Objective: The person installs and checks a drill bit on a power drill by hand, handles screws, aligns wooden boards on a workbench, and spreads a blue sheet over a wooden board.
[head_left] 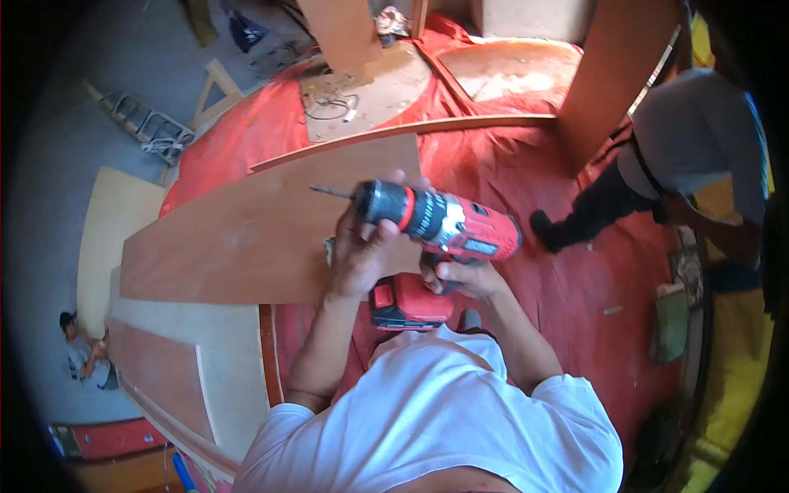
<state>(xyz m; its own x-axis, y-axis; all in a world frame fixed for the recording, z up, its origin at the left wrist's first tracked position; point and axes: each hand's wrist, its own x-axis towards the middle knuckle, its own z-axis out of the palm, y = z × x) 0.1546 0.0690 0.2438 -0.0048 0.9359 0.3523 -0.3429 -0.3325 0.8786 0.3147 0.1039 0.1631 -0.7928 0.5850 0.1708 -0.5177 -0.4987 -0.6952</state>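
Observation:
A red and black cordless drill is held up in front of my chest, its thin bit pointing left. My left hand is closed around the black chuck at the front. My right hand grips the handle below the motor housing. Under the handle sits the red and black battery. Beyond and to the left of the drill lies a large brown wooden panel.
Red sheeting covers the floor. One person bends over at the right; another person is at the far left. An upright brown board stands near the right person. A ladder lies at the upper left.

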